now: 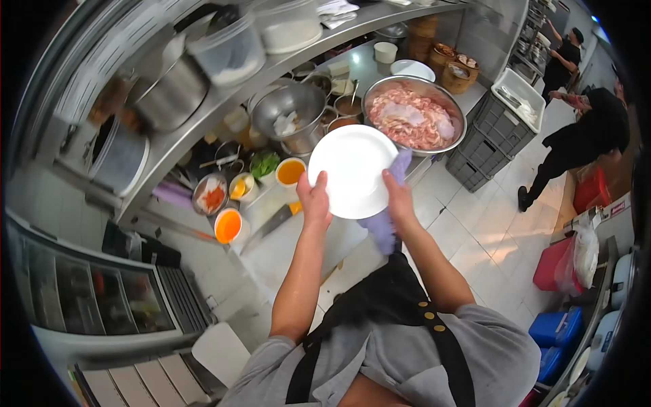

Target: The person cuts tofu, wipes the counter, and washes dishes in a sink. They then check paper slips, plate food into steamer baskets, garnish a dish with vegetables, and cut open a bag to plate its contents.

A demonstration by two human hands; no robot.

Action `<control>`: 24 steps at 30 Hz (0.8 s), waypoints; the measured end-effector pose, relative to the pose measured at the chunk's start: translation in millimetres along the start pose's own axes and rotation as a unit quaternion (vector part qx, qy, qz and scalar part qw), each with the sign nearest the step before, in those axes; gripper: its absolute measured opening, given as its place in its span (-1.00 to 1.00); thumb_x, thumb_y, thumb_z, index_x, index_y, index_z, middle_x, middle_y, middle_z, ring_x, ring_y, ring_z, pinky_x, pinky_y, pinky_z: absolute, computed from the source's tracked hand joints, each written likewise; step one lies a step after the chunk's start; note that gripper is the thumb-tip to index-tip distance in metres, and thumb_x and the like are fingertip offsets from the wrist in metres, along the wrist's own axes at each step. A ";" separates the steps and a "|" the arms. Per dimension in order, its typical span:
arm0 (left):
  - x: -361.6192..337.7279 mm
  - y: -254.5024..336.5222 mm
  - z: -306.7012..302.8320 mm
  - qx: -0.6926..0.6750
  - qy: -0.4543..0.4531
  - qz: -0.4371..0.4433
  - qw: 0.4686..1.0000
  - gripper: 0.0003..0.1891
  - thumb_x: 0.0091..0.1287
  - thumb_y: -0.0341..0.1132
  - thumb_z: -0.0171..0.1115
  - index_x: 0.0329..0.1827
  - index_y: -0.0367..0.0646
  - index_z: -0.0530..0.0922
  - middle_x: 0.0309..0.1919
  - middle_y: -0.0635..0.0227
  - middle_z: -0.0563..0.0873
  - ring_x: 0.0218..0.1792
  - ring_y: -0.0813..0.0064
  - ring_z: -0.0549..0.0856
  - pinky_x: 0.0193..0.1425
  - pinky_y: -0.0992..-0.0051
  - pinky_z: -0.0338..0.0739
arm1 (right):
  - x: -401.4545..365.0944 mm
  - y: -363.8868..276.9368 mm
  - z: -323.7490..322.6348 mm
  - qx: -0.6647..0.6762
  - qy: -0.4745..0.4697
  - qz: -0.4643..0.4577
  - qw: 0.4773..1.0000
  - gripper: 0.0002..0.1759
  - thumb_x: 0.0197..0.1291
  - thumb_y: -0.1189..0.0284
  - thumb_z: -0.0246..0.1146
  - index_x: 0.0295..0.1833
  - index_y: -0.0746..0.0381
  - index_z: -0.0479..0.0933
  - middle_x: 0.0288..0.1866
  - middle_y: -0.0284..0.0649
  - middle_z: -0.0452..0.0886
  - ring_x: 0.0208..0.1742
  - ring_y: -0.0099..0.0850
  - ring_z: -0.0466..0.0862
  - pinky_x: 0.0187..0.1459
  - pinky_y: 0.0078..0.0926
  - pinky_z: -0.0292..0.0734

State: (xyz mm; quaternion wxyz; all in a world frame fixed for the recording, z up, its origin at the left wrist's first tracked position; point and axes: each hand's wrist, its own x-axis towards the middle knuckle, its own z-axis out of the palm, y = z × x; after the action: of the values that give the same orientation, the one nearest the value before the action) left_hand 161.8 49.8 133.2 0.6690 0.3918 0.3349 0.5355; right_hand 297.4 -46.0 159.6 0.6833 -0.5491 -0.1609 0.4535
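Note:
A round white plate [354, 169] is held up in front of me, over the edge of the work counter. My left hand [316, 198] grips its left rim, thumb on top and the other fingers hidden beneath. On the opposite rim, my right hand [399, 197] holds the plate together with a purple cloth [381, 227], which hangs down below it. Just beyond the plate stands a large steel bowl of raw sliced meat [413, 115]. A knife with a yellow handle [271, 225] lies on the counter to the left of my left hand.
Left of the plate are containers of orange liquid [228, 225], yellow sauce [290, 171] and green leaves [264, 163]. A steel shelf [271, 68] carries tubs and a pot. Stacked grey crates [485, 146] stand at the right. Two people in black [586, 129] are farther off.

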 end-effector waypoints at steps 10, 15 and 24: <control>192.9 -67.0 198.2 0.165 -0.063 0.001 0.984 -0.76 0.39 -0.12 0.06 -0.07 -0.07 0.38 -0.26 0.35 0.59 -0.43 0.58 0.61 -0.57 0.65 0.43 | 417.6 -178.5 -69.7 -0.191 0.027 -0.226 0.955 -0.58 -0.06 0.36 0.34 -0.13 0.44 0.56 -0.19 -0.02 0.65 -0.20 -0.29 0.65 -0.18 -0.38 0.52; 153.5 -95.8 188.9 0.164 -0.117 -0.104 0.974 -0.74 0.44 -0.18 -0.03 -0.06 -0.17 0.47 -0.26 0.31 0.66 -0.37 0.52 0.63 -0.44 0.57 0.47 | 722.3 -123.6 -35.1 -0.498 0.056 -0.164 0.849 -0.37 0.03 0.32 0.18 0.24 0.39 0.33 0.19 0.15 0.44 0.23 -0.04 0.45 0.21 -0.32 0.36; 78.9 -50.1 130.9 0.246 0.186 -0.185 0.933 -0.74 0.44 -0.17 -0.02 -0.14 -0.22 0.45 -0.30 0.21 0.65 -0.40 0.43 0.64 -0.47 0.55 0.48 | 748.0 -79.9 -40.5 -0.779 -0.247 -0.082 0.571 -0.47 0.11 0.20 0.19 0.24 0.03 0.43 0.18 0.02 0.48 0.20 -0.18 0.50 0.18 -0.33 0.41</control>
State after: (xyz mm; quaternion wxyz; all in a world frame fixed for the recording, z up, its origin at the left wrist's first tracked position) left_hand 314.1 99.4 148.1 0.5649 0.3687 0.6412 0.3660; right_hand 763.5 526.3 9.2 -0.0402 -0.7203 -0.6588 0.2134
